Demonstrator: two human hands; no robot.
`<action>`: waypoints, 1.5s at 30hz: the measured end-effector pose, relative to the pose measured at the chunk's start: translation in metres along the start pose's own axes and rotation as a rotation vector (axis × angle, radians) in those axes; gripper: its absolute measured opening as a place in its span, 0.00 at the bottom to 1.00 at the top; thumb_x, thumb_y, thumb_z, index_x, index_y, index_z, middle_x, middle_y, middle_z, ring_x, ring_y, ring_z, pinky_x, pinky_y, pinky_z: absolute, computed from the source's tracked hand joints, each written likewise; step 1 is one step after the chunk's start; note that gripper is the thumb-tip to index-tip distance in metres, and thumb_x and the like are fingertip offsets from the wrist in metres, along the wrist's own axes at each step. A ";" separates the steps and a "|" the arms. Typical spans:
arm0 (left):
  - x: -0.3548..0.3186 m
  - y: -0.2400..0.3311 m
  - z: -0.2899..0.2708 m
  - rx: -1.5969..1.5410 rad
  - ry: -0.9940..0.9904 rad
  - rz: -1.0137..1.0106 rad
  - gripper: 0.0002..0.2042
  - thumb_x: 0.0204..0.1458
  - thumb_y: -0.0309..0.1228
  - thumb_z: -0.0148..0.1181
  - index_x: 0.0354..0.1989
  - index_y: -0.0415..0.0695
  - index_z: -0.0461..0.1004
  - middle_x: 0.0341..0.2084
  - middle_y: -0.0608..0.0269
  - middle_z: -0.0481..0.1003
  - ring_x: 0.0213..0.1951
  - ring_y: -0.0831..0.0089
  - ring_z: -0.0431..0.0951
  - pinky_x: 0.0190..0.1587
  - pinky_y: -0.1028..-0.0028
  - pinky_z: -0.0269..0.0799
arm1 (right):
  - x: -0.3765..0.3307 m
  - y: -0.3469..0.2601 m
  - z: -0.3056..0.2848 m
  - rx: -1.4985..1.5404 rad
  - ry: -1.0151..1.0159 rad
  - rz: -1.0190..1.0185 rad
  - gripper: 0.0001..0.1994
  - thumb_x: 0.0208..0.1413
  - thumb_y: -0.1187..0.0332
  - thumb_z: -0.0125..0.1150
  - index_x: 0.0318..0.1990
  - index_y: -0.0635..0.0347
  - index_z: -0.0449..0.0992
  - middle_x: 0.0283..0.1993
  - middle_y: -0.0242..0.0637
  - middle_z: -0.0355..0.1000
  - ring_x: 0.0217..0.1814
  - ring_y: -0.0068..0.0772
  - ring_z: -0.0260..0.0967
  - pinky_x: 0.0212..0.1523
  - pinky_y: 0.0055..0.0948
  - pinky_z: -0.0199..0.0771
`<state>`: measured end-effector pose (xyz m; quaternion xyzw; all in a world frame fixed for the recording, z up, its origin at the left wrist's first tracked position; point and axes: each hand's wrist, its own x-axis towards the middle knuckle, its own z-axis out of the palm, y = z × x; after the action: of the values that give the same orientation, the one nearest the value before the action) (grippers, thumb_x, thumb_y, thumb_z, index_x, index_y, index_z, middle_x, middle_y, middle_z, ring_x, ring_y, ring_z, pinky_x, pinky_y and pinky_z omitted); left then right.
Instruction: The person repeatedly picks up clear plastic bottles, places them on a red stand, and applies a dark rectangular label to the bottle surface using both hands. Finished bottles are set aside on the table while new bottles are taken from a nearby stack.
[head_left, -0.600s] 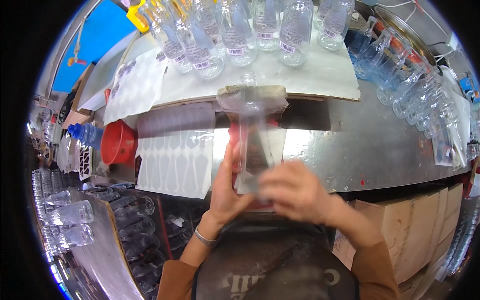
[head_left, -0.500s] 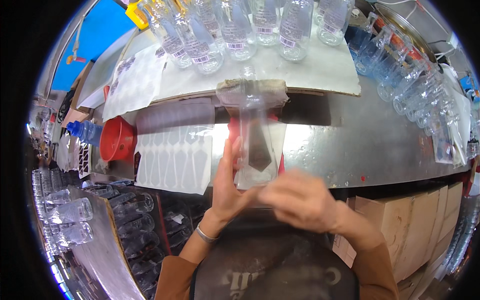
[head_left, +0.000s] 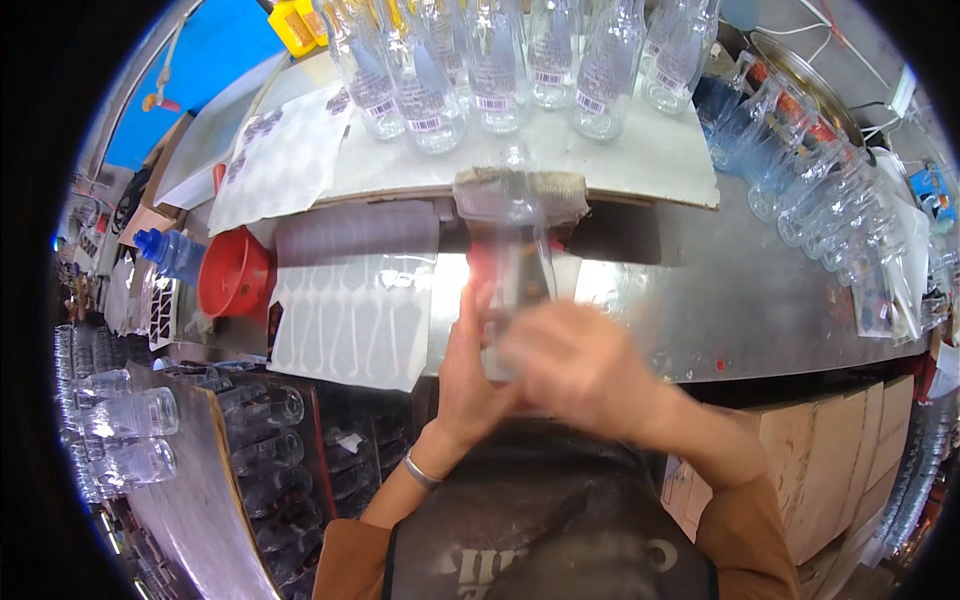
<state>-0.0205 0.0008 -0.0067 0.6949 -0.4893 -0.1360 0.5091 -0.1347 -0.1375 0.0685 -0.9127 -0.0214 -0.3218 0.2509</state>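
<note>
A clear glass bottle [head_left: 517, 250] lies lengthwise in front of me, its neck pointing away and resting on a small wooden block [head_left: 520, 190]. My left hand [head_left: 475, 375] holds the bottle's body from the left side. My right hand [head_left: 575, 365], blurred by motion, presses over the bottle's lower part near its base. A white sheet of peel-off labels [head_left: 345, 325] lies on the steel table [head_left: 760, 300] just left of my hands.
Several clear labelled bottles [head_left: 480, 70] stand on a white board at the back. More bottles [head_left: 810, 180] lie at the right. A red funnel [head_left: 232, 275] and a blue bottle [head_left: 170, 255] are at the left. Cardboard boxes [head_left: 850, 470] sit below right.
My right hand has slid across the lower part of the bottle and is now blurred. The bottle and my left hand stay in about the same place.
</note>
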 end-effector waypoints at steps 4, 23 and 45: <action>0.001 -0.009 -0.002 0.068 0.010 0.077 0.57 0.40 0.28 0.78 0.75 0.32 0.40 0.67 0.44 0.63 0.55 0.53 0.74 0.51 0.63 0.74 | 0.010 0.000 -0.003 0.065 -0.191 0.067 0.07 0.47 0.72 0.65 0.34 0.57 0.75 0.34 0.40 0.71 0.38 0.44 0.72 0.41 0.41 0.75; 0.001 -0.005 -0.009 -0.042 -0.084 0.009 0.56 0.45 0.26 0.77 0.77 0.37 0.38 0.68 0.42 0.62 0.63 0.59 0.70 0.56 0.66 0.71 | -0.005 0.041 -0.003 0.053 -0.055 -0.040 0.16 0.40 0.73 0.69 0.40 0.53 0.78 0.49 0.35 0.75 0.52 0.46 0.73 0.52 0.42 0.75; 0.006 0.006 -0.015 0.175 -0.138 0.015 0.46 0.44 0.26 0.75 0.73 0.35 0.55 0.67 0.47 0.63 0.66 0.57 0.67 0.64 0.64 0.65 | 0.043 0.091 -0.019 -0.020 0.185 0.311 0.17 0.57 0.72 0.63 0.54 0.64 0.77 0.48 0.50 0.79 0.48 0.51 0.78 0.50 0.37 0.78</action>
<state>-0.0105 0.0045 0.0072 0.7219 -0.5384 -0.1363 0.4127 -0.0933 -0.2315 0.0666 -0.8739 0.1462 -0.3620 0.2895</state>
